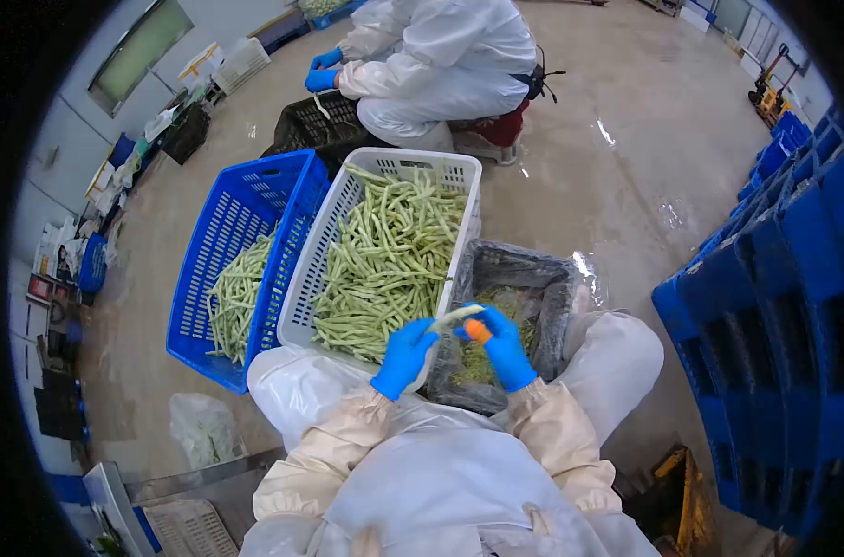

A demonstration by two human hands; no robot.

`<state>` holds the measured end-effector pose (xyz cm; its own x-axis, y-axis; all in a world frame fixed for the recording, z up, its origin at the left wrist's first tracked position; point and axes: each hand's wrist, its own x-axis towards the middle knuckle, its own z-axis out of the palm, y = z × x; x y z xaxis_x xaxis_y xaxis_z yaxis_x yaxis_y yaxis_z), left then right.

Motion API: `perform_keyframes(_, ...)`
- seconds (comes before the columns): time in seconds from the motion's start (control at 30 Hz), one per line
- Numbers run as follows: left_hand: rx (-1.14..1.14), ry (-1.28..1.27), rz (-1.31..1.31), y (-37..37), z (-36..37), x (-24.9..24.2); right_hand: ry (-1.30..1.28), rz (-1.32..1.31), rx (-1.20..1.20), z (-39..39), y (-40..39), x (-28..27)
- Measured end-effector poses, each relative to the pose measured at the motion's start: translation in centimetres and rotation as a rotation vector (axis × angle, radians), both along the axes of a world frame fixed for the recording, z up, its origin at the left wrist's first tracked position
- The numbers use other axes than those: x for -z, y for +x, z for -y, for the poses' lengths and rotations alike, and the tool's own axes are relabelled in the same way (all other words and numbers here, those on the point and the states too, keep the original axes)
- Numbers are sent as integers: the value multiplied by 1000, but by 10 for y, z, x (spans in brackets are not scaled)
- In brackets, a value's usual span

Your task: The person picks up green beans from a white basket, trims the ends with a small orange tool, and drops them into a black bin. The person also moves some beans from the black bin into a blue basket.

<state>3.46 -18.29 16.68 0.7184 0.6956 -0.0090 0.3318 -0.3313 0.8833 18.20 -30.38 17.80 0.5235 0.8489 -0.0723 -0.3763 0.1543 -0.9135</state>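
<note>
A pale green bean (452, 318) spans the gap between my two blue-gloved hands. My left hand (405, 356) pinches its near end, above the edge of the white crate. At the other end, the fingers of my right hand (506, 349) are closed about the bean's tip, with an orange cover (478, 331) on the thumb. Beyond my left hand, many green beans (389, 251) fill the white crate (297, 302). Under my right hand stands a bin lined with dark plastic (557, 278), holding small green trimmings (478, 367).
A blue crate (185, 288) with more beans (239, 302) adjoins the white one. Ahead, a co-worker (441, 74) in white sits by a black crate (315, 125). Blue pallets (766, 316) rise at right. A clear plastic bag (204, 427) lies on the floor at left.
</note>
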Motion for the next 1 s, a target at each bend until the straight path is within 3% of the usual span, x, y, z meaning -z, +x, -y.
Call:
perform_keyframes(0.03,5,3,0,-2,-5,-3,3,0,5,4,7,-2)
perform_keyframes(0.13,70,376,-1,-6,-18,-15,-47,37,-19,10,16,-5)
perform_keyframes(0.33,136,629,-142,-10,-17,-35,-39,-31,-111,13,13,-5)
perform_keyframes(0.47,149,714,-198,-12,-22,-43,-17,-68,-186,14,14,-5)
perform_keyframes(0.67,198,780,-270,-10,-26,-47,-23,108,-202,11,12,8)
perform_keyframes(0.73,154,685,-1,-8,-24,-32,-15,7,-79,9,7,8)
perform_keyframes(0.77,152,683,-1,-8,-21,-23,-17,7,-80,8,6,7)
perform_keyframes(0.83,112,140,80,-5,-8,-8,56,-201,-10,7,5,5)
perform_keyframes(0.87,16,-396,69,1,0,-10,54,-199,-14,5,3,3)
perform_keyframes(0.9,11,-399,73,7,6,-9,52,-207,-29,4,0,2)
perform_keyframes(0.97,12,-784,193,16,11,-6,45,-213,-48,4,-3,4)
perform_keyframes(1.0,6,-816,254,21,9,-5,22,-222,-38,3,-3,10)
